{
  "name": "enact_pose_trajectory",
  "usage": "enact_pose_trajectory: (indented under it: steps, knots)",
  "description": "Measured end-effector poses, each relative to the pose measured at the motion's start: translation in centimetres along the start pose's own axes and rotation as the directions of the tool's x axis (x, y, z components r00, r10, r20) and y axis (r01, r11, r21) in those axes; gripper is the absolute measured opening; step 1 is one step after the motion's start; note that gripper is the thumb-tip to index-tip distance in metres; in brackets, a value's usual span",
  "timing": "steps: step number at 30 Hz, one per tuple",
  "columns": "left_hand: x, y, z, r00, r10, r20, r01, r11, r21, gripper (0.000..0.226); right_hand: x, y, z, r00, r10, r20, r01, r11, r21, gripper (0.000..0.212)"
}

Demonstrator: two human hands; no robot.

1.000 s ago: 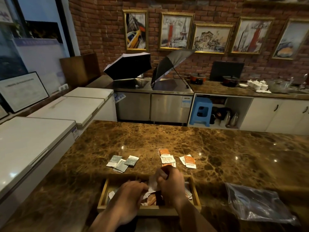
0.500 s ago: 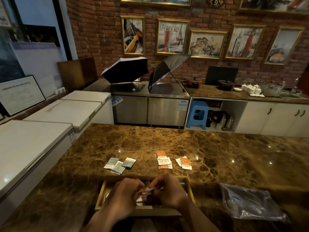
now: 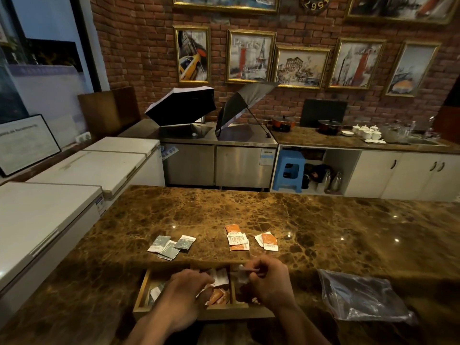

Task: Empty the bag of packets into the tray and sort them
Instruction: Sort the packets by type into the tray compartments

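I have both hands over the compartmented wooden tray (image 3: pixel 142 292) at the near edge of the brown marble counter (image 3: pixel 323 232). Right hand (image 3: pixel 270 282) grip is pinched on a thin pale packet (image 3: pixel 245 270) above the tray's right compartment, long axis roughly level, pointing left. Left hand (image 3: pixel 181 292) hovers over the middle compartment; I can't tell if its grip holds anything. The orange-and-white sorted packets (image 3: pixel 238 239) lie just beyond the tray, straight ahead of the right hand, so that hand is nearer. The grey-green packets (image 3: pixel 171 245) sit beyond the tray's left half. The empty clear plastic bag (image 3: pixel 361 297) lies right of the tray.
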State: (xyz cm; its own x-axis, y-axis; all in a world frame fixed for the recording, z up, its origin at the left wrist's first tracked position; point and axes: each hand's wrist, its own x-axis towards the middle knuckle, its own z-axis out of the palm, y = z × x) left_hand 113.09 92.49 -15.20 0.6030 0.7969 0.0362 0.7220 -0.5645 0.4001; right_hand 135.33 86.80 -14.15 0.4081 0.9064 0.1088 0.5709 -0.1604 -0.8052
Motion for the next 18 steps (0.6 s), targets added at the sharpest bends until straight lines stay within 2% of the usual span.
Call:
enact_pose_trajectory:
  steps: [4,8,9,13,16,18]
  knots:
    - [0.7,1.8,-0.5,0.997,-0.080,-0.018,0.076,0.984,-0.161,0.037,0.3,-0.9,0.5,1.000,0.002,-0.020,0.000,0.993,0.120,0.034]
    - [1.3,2.6,-1.2,0.983,-0.172,-0.067,0.144,0.942,-0.302,0.061,0.6,-2.3,1.0,0.999,-0.035,-0.001,0.034,0.959,0.281,0.020]
    - [1.4,2.6,-1.4,0.977,-0.191,-0.094,0.155,0.940,-0.305,0.059,0.6,-2.5,1.0,0.999,-0.045,0.026,0.034,0.946,0.324,0.020]
    - [1.5,2.1,-1.8,0.948,-0.237,-0.211,0.187,0.955,-0.231,0.014,0.5,-2.7,0.7,0.991,-0.069,0.118,0.020,0.928,0.372,0.016]
    - [1.3,1.6,-1.9,0.920,-0.252,-0.299,0.203,0.961,-0.185,0.011,0.4,-2.2,0.1,0.996,-0.043,0.072,0.022,0.963,0.269,0.013]
    - [1.1,1.7,-1.9,0.924,-0.219,-0.315,0.199,0.975,-0.094,0.011,0.2,-1.6,-0.4,1.000,-0.025,-0.002,0.025,0.990,0.137,0.022]
